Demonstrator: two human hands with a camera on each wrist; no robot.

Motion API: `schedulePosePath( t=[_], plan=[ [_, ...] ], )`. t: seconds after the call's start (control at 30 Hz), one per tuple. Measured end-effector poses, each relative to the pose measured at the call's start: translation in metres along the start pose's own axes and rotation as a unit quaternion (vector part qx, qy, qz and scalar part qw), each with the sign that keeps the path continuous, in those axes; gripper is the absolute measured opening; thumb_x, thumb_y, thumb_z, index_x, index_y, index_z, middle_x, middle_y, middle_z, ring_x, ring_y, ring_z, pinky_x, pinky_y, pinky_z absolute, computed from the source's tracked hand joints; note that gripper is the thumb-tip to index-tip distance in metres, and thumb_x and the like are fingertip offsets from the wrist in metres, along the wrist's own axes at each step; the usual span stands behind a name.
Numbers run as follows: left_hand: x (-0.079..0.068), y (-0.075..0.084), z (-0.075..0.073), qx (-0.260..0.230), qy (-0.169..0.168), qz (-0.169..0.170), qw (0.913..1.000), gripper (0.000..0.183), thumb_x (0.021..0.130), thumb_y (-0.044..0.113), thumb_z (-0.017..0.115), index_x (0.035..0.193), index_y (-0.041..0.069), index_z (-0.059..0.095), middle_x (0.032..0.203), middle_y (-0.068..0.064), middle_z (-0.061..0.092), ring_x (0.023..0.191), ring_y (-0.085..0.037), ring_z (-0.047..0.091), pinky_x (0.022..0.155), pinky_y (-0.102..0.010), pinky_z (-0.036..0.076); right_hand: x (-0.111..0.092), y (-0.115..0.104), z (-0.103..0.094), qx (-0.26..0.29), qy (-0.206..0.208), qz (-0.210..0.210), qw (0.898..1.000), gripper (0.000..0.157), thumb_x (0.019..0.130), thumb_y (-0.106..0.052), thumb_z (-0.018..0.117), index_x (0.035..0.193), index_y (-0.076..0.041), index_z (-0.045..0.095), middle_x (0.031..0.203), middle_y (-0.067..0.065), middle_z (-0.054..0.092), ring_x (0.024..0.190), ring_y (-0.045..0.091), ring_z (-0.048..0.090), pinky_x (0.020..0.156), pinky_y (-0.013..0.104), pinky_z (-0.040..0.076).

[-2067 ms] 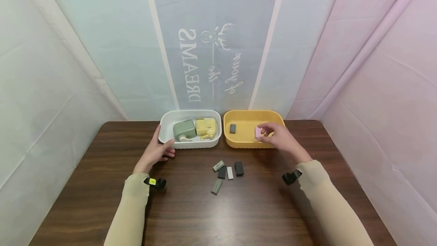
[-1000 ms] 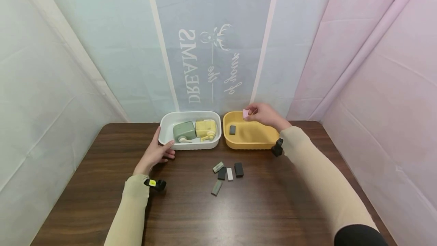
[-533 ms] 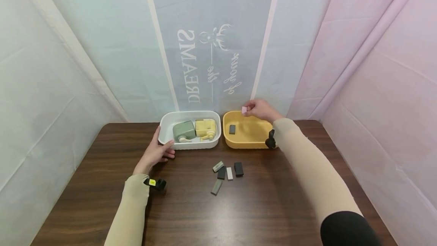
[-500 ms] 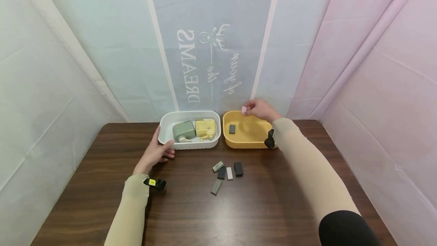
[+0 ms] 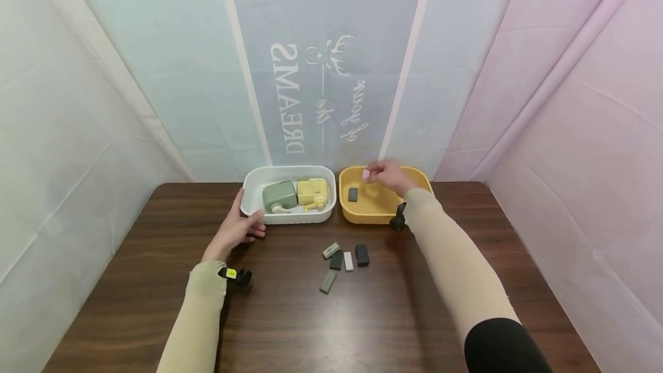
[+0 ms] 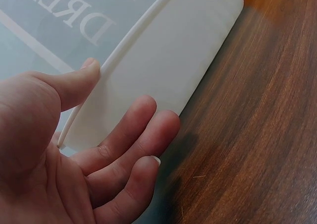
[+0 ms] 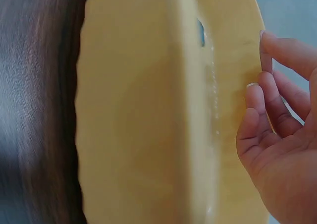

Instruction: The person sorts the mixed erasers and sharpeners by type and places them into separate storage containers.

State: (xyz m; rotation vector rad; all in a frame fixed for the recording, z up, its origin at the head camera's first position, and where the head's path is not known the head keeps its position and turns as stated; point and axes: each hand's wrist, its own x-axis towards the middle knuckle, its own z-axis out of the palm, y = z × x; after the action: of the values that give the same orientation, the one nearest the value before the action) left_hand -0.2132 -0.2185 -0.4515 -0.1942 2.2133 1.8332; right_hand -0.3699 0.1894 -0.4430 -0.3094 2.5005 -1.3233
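My right hand (image 5: 389, 176) pinches a small pink block (image 5: 366, 174) between thumb and fingertips, over the back of the yellow bin (image 5: 383, 219). In the right wrist view the block (image 7: 266, 63) shows as a thin edge at the fingertips, near the bin's far rim. A dark grey block (image 5: 353, 194) lies inside that bin, toward its left. My left hand (image 5: 237, 229) holds the near-left corner of the white bin (image 5: 290, 219); in the left wrist view its thumb is at the rim, with other fingers loosely bent by the outer wall.
Inside the white bin lie a green box-shaped thing (image 5: 279, 194) and a yellow one (image 5: 312, 191) with small handles. Several small blocks lie on the brown table (image 5: 290, 315), among them a white block (image 5: 348, 261) and a black block (image 5: 362, 255). A cloth backdrop (image 5: 331, 102) stands behind the bins.
The right hand has carried the pink block from the yellow bin's right side leftward and up to its back edge, then slightly down. The left hand stays at the white bin.
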Motion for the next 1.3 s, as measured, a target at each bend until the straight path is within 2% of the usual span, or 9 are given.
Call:
schedulePosePath(
  t=[0.33,0.47,0.6,0.73,0.93,1.07,1.17,1.3],
  plan=[
    [0.000,-0.001,-0.001,0.013,-0.001,-0.004,0.9999,0.092,0.102,0.026,0.059,0.160,0.026,-0.013,0.094,-0.031,0.069,0.085,-0.041,0.071,0.072,-0.048,0.056,0.000,0.021,0.019,0.003,0.001,0.005,1.000,0.045,0.087,-0.006,0.075,0.129,0.003,0.062,0.117,0.019,0.063,0.104,0.028,0.057,0.092,0.040,0.048],
    [0.007,-0.009,-0.003,0.010,0.001,-0.002,0.9999,0.093,0.102,0.027,0.060,0.159,0.028,-0.014,0.092,-0.029,0.070,0.083,-0.039,0.072,0.072,-0.048,0.055,0.004,0.036,0.023,0.008,0.000,-0.001,1.000,0.046,0.085,-0.008,0.078,0.127,0.001,0.064,0.115,0.017,0.064,0.103,0.026,0.057,0.088,0.036,0.047],
    [0.014,-0.021,-0.005,0.017,0.008,0.001,0.9998,0.094,0.101,0.032,0.061,0.158,0.035,-0.014,0.090,-0.023,0.072,0.081,-0.033,0.073,0.070,-0.044,0.055,0.006,0.044,0.024,0.015,-0.003,-0.007,1.000,0.049,0.084,-0.009,0.079,0.130,0.000,0.063,0.114,0.016,0.064,0.102,0.025,0.057,0.084,0.033,0.047],
    [0.017,-0.028,-0.005,0.030,0.016,0.004,0.9994,0.094,0.100,0.038,0.061,0.158,0.040,-0.013,0.088,-0.017,0.073,0.080,-0.028,0.073,0.069,-0.039,0.055,0.000,0.041,0.023,0.015,-0.009,-0.005,1.000,0.051,0.088,-0.008,0.076,0.135,0.000,0.059,0.117,0.020,0.064,0.104,0.028,0.058,0.085,0.035,0.047],
    [0.018,-0.029,-0.005,0.031,0.020,0.004,0.9993,0.093,0.100,0.039,0.061,0.157,0.042,-0.012,0.087,-0.015,0.073,0.079,-0.026,0.073,0.068,-0.038,0.055,-0.009,0.034,0.020,0.025,-0.020,0.001,0.999,0.051,0.091,-0.008,0.072,0.139,-0.002,0.056,0.119,0.021,0.063,0.103,0.027,0.060,0.086,0.038,0.047],
    [0.017,-0.027,-0.005,0.026,0.016,0.004,0.9995,0.093,0.100,0.036,0.061,0.158,0.039,-0.013,0.089,-0.020,0.072,0.080,-0.029,0.073,0.068,-0.039,0.055,-0.012,0.032,0.017,0.041,-0.022,0.003,0.999,0.049,0.093,-0.005,0.068,0.140,-0.003,0.055,0.117,0.021,0.063,0.099,0.028,0.060,0.085,0.041,0.047],
    [0.009,-0.016,-0.003,0.021,0.009,0.002,0.9997,0.093,0.102,0.031,0.060,0.159,0.032,-0.013,0.092,-0.025,0.071,0.083,-0.035,0.072,0.069,-0.043,0.055,-0.016,0.030,0.014,0.044,-0.020,-0.010,0.999,0.048,0.093,-0.004,0.068,0.139,-0.003,0.056,0.115,0.021,0.063,0.098,0.032,0.061,0.087,0.044,0.048],
    [0.009,-0.019,-0.001,0.027,0.014,0.007,0.9995,0.093,0.101,0.034,0.060,0.159,0.034,-0.012,0.090,-0.022,0.072,0.081,-0.033,0.073,0.068,-0.041,0.056,-0.018,0.026,0.009,0.053,-0.023,-0.027,0.998,0.050,0.092,-0.005,0.069,0.140,0.000,0.054,0.118,0.026,0.061,0.104,0.040,0.060,0.093,0.053,0.045]
  ],
)
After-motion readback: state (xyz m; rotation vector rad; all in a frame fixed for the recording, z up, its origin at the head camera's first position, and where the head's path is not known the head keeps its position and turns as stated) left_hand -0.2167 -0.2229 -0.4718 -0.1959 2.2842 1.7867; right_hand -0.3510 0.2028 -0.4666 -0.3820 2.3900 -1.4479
